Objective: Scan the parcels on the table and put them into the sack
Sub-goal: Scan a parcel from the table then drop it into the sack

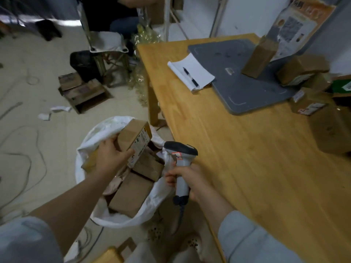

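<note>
The left hand (112,156) grips a small brown cardboard parcel (133,138) above the open white woven sack (153,204); several boxes lie beneath it. The right hand (190,180) clasps the grey handheld scanner (180,154). Beyond it, unsacked brown parcels (302,71) wait on the wooden table (247,168).

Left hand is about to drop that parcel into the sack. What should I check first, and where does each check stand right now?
1. Left hand grips the parcel: ok.
2. Parcel is over the sack mouth: ok.
3. Sack mouth is open: ok.
4. Room left among the boxes inside: cannot tell, they are piled close to the rim.
5. Parcel's label already scanned: cannot tell.
6. Right hand holds the scanner for the next one: ok.
</note>
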Demonstrator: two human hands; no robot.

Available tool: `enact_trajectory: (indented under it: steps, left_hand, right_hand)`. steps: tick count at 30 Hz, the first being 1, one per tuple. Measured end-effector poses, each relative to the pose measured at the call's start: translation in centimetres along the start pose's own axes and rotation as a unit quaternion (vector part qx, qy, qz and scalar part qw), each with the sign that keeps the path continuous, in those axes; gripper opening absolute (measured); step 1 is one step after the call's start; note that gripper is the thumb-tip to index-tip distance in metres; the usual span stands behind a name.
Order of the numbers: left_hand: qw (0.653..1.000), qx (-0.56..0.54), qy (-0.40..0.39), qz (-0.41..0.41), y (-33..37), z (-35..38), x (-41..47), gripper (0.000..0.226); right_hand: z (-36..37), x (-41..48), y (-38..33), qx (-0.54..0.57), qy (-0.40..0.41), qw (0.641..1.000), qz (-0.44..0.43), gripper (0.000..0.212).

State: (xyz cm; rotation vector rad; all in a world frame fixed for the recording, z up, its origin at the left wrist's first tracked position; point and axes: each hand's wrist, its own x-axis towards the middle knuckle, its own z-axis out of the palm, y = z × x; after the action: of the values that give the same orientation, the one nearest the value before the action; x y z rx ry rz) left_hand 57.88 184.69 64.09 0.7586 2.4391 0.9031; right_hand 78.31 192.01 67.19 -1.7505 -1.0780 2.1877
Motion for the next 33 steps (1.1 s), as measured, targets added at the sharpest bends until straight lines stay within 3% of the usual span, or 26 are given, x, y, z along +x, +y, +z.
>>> enact_trajectory:
  steps: [4,6,9,15,21,25,28,33]
  left_hand:
    - [0.998,0.050,-0.030,0.006,-1.9,0.1,1.2,0.078]
    - [0.997,0.058,-0.041,0.022,-2.2,0.3,2.2,0.078]
    - [0.996,0.070,-0.054,0.029,-2.0,1.0,4.2,0.071]
    - [0.982,0.113,-0.116,0.094,-0.6,3.1,8.8,0.054]
    - [0.888,0.263,-0.216,0.308,0.0,5.5,11.1,0.062]
    - [0.819,0.345,-0.263,0.377,0.8,7.1,11.0,0.061]
    - [0.798,0.362,-0.271,0.399,0.9,7.5,10.8,0.061]
    - [0.792,0.360,-0.291,0.397,0.7,6.6,10.5,0.061]
  right_hand:
    - [2.0,3.3,2.7,-0.042,0.056,0.997,0.042,0.007]
    - [2.6,5.5,3.7,-0.088,0.096,0.990,0.050,0.020]
    - [2.9,8.1,4.4,-0.133,0.110,0.982,0.078,0.043]
    - [3.4,14.1,5.3,-0.123,0.131,0.978,0.104,0.052]
    - [3.8,17.8,6.6,-0.063,0.171,0.971,0.153,0.053]
    - [4.0,19.5,8.1,-0.043,0.207,0.963,0.168,0.061]
    - [4.0,19.5,8.2,-0.014,0.207,0.963,0.172,0.057]
    - [4.2,17.5,7.9,-0.030,0.192,0.962,0.194,0.058]
